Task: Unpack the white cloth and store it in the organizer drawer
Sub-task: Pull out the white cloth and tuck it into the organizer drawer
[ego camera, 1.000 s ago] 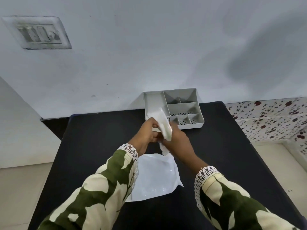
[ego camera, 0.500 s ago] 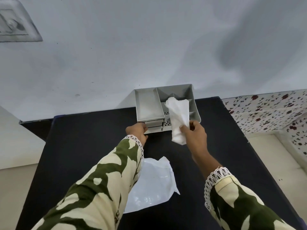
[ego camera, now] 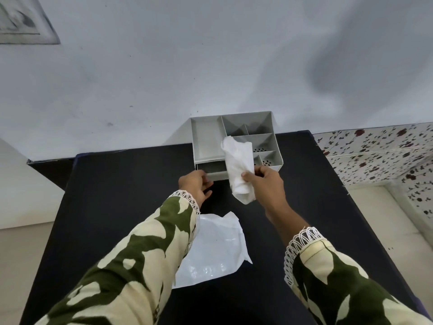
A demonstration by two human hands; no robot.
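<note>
White cloth (ego camera: pixel 239 167): rolled loosely, held upright in the air in front of the organizer (ego camera: pixel 235 141), its upper end overlapping the middle compartments, its lower end hanging below the drawer front.
Right hand (ego camera: pixel 266 184): thumb and fingers clenched around the lower half of the cloth, grasping it from the right side; the thumb tip lies on the cloth's front.
Left hand (ego camera: pixel 195 185): fingertips closed on the front edge of the drawer (ego camera: pixel 214 171), at its left part.
Drawer: pulled a little way out of the organizer's base, under the long left compartment; a dark strip of its inside shows, left of the cloth. Its right part is hidden behind the cloth.
Organizer: grey, at the far edge of the black table (ego camera: pixel 117 195), its back against the wall (ego camera: pixel 210 66).
Open room: bare table left and right of the organizer and nearer than the drawer front.
Plastic wrapper (ego camera: pixel 215 249): lies flat on the table well nearer than the organizer, partly under the left sleeve (ego camera: pixel 140 254), apart from the drawer.
Right of the organizer: flower-patterned tiles (ego camera: pixel 379 156) beyond the table edge.
</note>
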